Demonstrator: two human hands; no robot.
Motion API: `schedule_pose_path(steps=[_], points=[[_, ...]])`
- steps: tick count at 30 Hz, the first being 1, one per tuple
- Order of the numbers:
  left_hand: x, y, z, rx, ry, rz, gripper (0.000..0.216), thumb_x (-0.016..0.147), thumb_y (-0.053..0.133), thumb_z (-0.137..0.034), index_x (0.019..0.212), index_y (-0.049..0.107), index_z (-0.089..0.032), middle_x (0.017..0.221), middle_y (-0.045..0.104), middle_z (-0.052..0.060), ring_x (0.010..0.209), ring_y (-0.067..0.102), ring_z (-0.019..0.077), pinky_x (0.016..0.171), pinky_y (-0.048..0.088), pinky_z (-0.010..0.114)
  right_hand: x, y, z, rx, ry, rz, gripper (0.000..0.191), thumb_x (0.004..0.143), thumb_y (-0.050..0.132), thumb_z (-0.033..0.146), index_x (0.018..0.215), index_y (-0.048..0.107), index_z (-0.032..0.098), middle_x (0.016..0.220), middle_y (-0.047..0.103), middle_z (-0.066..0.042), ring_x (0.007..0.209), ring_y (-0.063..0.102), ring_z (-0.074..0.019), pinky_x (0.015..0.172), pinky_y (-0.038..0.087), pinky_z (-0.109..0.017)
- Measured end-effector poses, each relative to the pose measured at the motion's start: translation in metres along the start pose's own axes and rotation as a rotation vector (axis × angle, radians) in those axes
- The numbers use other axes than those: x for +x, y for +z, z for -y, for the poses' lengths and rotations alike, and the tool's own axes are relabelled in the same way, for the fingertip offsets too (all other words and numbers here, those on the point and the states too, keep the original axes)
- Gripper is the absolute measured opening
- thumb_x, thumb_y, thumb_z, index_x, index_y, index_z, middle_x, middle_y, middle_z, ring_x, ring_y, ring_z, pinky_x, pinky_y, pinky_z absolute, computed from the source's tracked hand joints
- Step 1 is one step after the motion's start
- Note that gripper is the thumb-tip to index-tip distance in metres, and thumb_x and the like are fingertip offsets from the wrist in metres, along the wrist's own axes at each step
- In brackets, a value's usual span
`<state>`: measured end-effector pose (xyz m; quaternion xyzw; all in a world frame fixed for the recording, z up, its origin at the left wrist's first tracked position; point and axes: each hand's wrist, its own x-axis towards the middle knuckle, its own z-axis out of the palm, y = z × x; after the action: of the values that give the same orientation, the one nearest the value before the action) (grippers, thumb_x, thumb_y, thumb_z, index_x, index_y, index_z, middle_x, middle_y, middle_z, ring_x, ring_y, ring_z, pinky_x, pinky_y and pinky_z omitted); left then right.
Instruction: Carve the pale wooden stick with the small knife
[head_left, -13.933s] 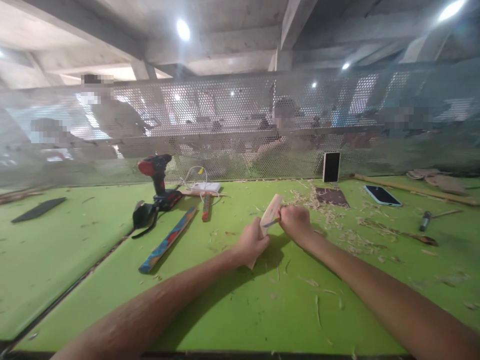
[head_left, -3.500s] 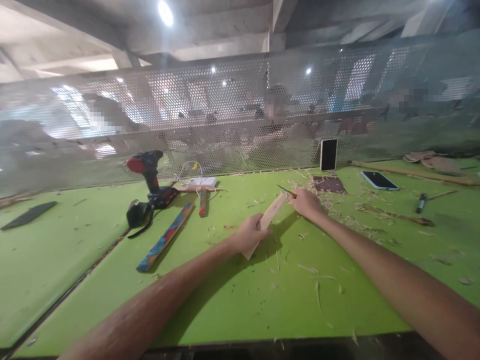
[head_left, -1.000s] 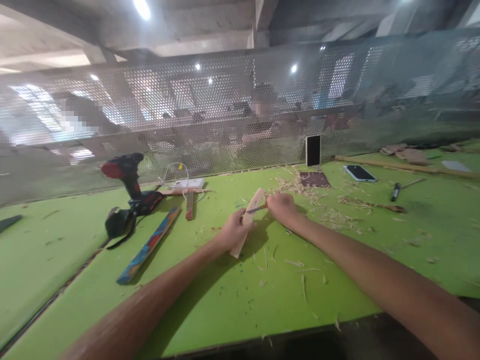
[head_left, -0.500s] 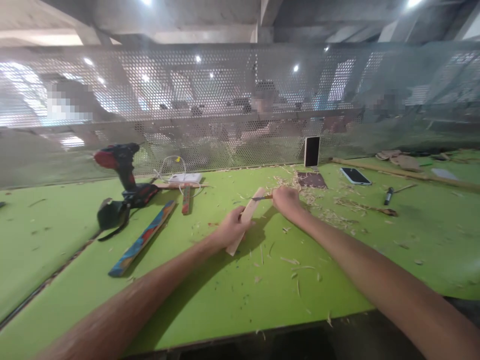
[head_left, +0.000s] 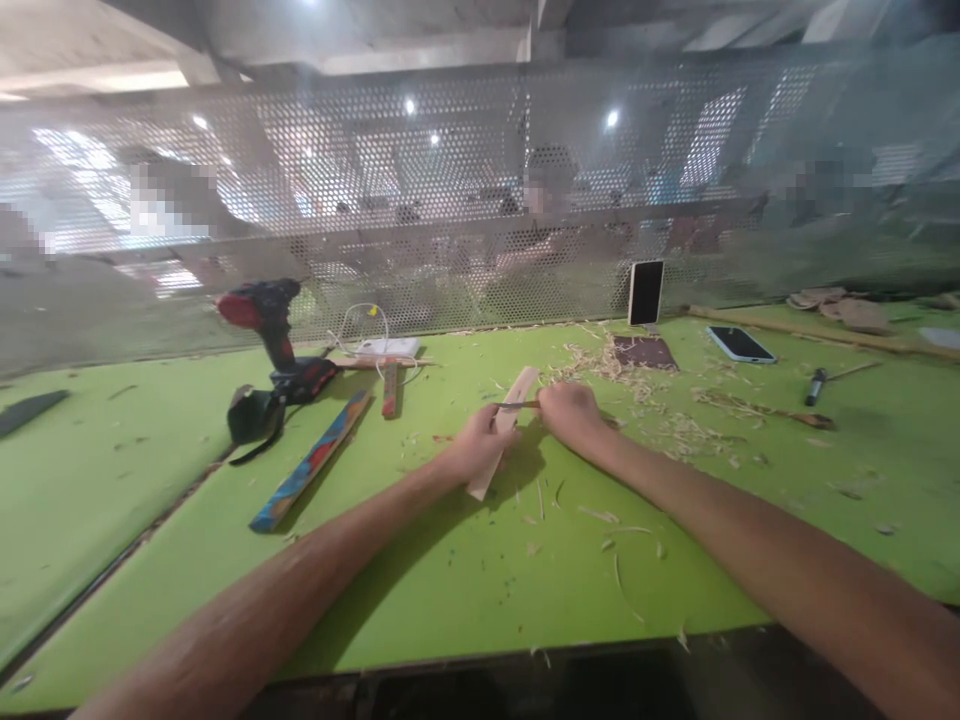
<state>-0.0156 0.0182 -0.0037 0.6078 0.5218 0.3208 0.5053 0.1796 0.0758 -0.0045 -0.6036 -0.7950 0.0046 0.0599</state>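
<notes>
My left hand (head_left: 472, 452) is closed round a pale flat strip of wood (head_left: 519, 386), which it holds tilted with the lower end on the green table (head_left: 465, 590). My right hand (head_left: 571, 416) is closed on the handle of a small knife (head_left: 517, 405). Its blade lies across the strip just above my left thumb. Thin wood shavings (head_left: 600, 520) lie on the table around both hands.
A red and black cordless drill (head_left: 271, 340) stands at the back left beside a painted wooden strip (head_left: 311, 462). Two phones (head_left: 739, 343) and a pile of shavings (head_left: 675, 425) are at the right. A perforated metal screen (head_left: 450, 200) closes the back; people sit behind it.
The knife blade has come back down the strip toward my left hand since its far reach 3.5 s ago. The head camera has shifted a little.
</notes>
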Motion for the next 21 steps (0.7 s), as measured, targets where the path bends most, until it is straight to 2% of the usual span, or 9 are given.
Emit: schedule_pose_path(steps=[3, 6, 12, 17, 21], points=[[0.001, 0.0, 0.0, -0.004, 0.0, -0.004, 0.034, 0.1, 0.072, -0.018, 0.131, 0.06, -0.012, 0.07, 0.064, -0.004, 0.053, 0.061, 0.0148, 0.048, 0.046, 0.025, 0.001, -0.004, 0.0, 0.0, 0.017, -0.006, 0.038, 0.1, 0.047, 0.01, 0.098, 0.085, 0.016, 0.075, 0.072, -0.014, 0.072, 0.072, -0.0313, 0.069, 0.06, -0.046], [0.003, 0.0, 0.002, 0.012, 0.032, 0.009, 0.034, 0.098, 0.073, -0.018, 0.13, 0.062, -0.012, 0.072, 0.065, -0.003, 0.054, 0.062, 0.015, 0.049, 0.047, 0.026, 0.005, -0.009, -0.006, -0.04, 0.055, -0.009, 0.035, 0.099, 0.051, 0.01, 0.098, 0.085, 0.016, 0.073, 0.071, -0.014, 0.072, 0.073, -0.0321, 0.068, 0.061, -0.046], [0.002, 0.001, 0.001, 0.025, 0.073, 0.01, 0.031, 0.096, 0.073, -0.019, 0.124, 0.063, -0.013, 0.072, 0.065, -0.003, 0.055, 0.062, 0.0155, 0.048, 0.046, 0.026, 0.013, -0.006, -0.014, -0.106, 0.044, -0.038, 0.038, 0.101, 0.047, 0.008, 0.097, 0.083, 0.015, 0.074, 0.072, -0.012, 0.07, 0.072, -0.0294, 0.066, 0.061, -0.043], [-0.001, 0.001, -0.003, 0.04, 0.069, 0.007, 0.027, 0.096, 0.073, -0.019, 0.12, 0.062, -0.013, 0.071, 0.064, -0.003, 0.055, 0.062, 0.0155, 0.049, 0.047, 0.026, 0.017, -0.002, -0.018, -0.109, 0.029, -0.079, 0.033, 0.101, 0.053, 0.006, 0.092, 0.082, 0.019, 0.067, 0.066, -0.007, 0.063, 0.069, -0.0259, 0.059, 0.059, -0.037], [-0.001, 0.002, -0.004, 0.035, 0.072, 0.018, 0.026, 0.097, 0.073, -0.018, 0.12, 0.062, -0.013, 0.071, 0.064, -0.004, 0.055, 0.061, 0.0147, 0.05, 0.049, 0.025, 0.018, 0.002, -0.022, -0.078, 0.035, -0.105, 0.033, 0.102, 0.053, 0.009, 0.09, 0.082, 0.019, 0.065, 0.065, -0.008, 0.065, 0.07, -0.0272, 0.061, 0.06, -0.04]])
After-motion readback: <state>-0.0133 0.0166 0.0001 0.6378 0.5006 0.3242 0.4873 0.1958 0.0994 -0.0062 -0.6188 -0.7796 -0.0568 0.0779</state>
